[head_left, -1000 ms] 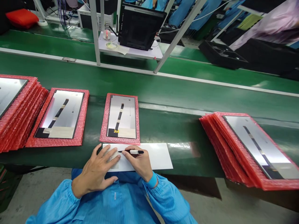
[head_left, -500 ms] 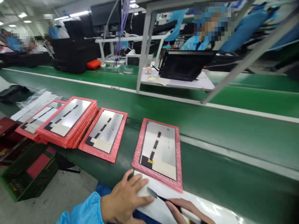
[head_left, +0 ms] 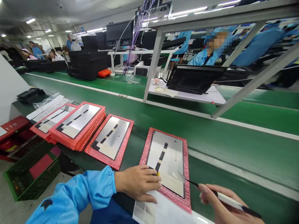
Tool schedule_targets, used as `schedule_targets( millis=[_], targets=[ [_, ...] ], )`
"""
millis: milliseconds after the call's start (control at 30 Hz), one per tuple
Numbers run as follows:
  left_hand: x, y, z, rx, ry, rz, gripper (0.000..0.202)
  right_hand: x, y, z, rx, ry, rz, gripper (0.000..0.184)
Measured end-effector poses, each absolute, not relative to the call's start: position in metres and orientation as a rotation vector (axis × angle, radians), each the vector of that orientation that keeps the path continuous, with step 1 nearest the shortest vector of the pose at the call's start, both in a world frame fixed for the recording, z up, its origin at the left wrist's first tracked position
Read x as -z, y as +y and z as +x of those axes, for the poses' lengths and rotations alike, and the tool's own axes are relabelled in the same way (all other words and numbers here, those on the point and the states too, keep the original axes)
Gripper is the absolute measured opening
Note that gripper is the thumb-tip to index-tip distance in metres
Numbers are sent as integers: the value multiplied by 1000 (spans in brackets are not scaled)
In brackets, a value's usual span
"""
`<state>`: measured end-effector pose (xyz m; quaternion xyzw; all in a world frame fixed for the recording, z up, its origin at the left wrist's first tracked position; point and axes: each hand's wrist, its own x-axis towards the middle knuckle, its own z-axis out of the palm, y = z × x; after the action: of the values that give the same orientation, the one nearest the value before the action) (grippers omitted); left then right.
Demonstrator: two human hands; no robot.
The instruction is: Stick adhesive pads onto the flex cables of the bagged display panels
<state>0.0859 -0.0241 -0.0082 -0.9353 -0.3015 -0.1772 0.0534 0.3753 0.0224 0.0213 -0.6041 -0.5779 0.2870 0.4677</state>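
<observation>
My left hand [head_left: 137, 183] rests with its fingertips on the lower left corner of a silver display panel [head_left: 169, 155], close to a small yellow tag [head_left: 158, 174] on the panel's black strip. The panel lies on a pink-red bubble wrap sleeve [head_left: 186, 168]. My right hand [head_left: 221, 202] is to the right of the sleeve, over the green belt. It grips a white pen with black ends [head_left: 230, 201], whose thin tip points at the sleeve's edge without touching it. A white sheet [head_left: 158, 213] lies beneath my left hand's side.
Along the green conveyor belt [head_left: 233, 149] lie a single wrapped panel [head_left: 111, 138] and wrapped stacks [head_left: 78, 126]. A green crate [head_left: 30, 177] sits on the floor at left. Behind stands a shelf holding a black monitor [head_left: 193, 79], with a co-worker [head_left: 205, 57] beyond.
The view has swung up and left. My hands have moved apart from the white sheet: the left now touches the panel's corner, and the right has carried the pen rightward.
</observation>
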Motion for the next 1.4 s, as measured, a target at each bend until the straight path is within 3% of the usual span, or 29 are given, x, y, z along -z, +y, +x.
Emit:
schedule_targets(
  millis=[300,533,700,1400],
  targets=[
    [32,-26,78,868,-942,-2926,23,4,36,340,-989,-1207,-1346,31],
    [28,-26,76,874,-1037,-2896,30,11,28,335,-1133,-1142,-1323,27],
    [31,-26,76,954,-1099,-2848,19,14,23,326,-1284,-1173,-1296,27],
    [23,-26,79,1035,-1196,-2811,14,27,11,323,-1231,-1274,-1388,22]
  ],
)
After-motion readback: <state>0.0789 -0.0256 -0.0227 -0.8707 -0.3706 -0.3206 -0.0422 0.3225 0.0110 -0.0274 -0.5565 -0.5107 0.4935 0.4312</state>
